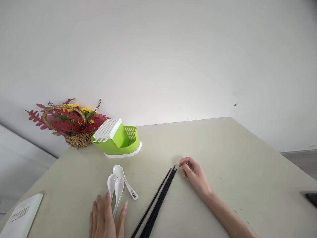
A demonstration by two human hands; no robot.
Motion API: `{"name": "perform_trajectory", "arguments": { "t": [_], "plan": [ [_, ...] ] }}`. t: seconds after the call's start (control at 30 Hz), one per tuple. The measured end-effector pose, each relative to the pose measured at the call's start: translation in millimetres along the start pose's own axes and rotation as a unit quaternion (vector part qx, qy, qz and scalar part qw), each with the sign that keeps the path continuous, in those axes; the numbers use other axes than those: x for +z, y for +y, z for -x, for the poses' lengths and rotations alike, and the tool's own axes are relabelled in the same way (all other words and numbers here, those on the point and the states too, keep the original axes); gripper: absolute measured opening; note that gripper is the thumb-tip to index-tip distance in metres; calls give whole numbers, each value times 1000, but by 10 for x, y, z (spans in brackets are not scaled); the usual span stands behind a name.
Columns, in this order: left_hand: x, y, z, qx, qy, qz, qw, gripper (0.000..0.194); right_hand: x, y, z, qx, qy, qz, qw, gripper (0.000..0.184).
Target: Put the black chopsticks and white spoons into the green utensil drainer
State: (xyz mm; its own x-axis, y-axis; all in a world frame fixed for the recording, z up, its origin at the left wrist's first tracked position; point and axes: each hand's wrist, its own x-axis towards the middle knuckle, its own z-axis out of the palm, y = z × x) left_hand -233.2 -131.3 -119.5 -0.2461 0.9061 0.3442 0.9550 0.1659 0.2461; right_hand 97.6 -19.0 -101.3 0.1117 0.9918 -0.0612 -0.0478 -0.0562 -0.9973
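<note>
Three white spoons [119, 186] lie close together in front of my left hand [105, 218]. That hand is open, its fingers spread flat and partly covering the handles of the two nearer spoons. Right of them, a bundle of black chopsticks [158, 203] lies slanted on the table, the thin tips pointing away from me. Just beyond those tips rests my right hand [193, 172], fingers loosely curled in toward the thumb, with nothing seen in them. A green and white utensil holder [119, 142] with a slotted white top stands farther back; its open compartment has a perforated wall.
A wicker basket [80, 139] of red and yellow artificial flowers stands behind the holder, by the wall. At the left edge lies a flat white object [23, 215] with dark print. Part of a black object [312, 198] shows at the right edge of the table [223, 142].
</note>
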Motion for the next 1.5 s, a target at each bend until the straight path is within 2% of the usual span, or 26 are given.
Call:
{"name": "perform_trajectory", "arguments": {
  "t": [0.2,0.4,0.53,0.73,0.93,1.03,1.3,1.5],
  "plan": [
    [16,79,-127,-18,-52,12,998,92,9,-31,19,0,-6,15,1000,13],
    [84,309,-162,-17,-5,-11,1000,85,10,-40,17,0,-1,23,1000,12],
    [146,365,-181,-9,9,-19,1000,84,0,-14,15,-3,-3,31,1000,12],
    [145,401,-326,-41,-25,-38,998,95,11,-24,19,-2,2,27,1000,12],
    [102,520,-391,-19,-18,-58,998,89,14,-51,25,-4,4,27,1000,12],
    [110,499,-379,-10,-4,-58,998,83,13,-50,26,-4,3,30,1000,11],
    [127,286,-337,75,13,-85,993,69,6,-8,18,-8,0,31,999,12],
    [130,202,-313,99,32,-70,992,62,4,6,16,-7,-2,28,1000,11]
  ]
}}
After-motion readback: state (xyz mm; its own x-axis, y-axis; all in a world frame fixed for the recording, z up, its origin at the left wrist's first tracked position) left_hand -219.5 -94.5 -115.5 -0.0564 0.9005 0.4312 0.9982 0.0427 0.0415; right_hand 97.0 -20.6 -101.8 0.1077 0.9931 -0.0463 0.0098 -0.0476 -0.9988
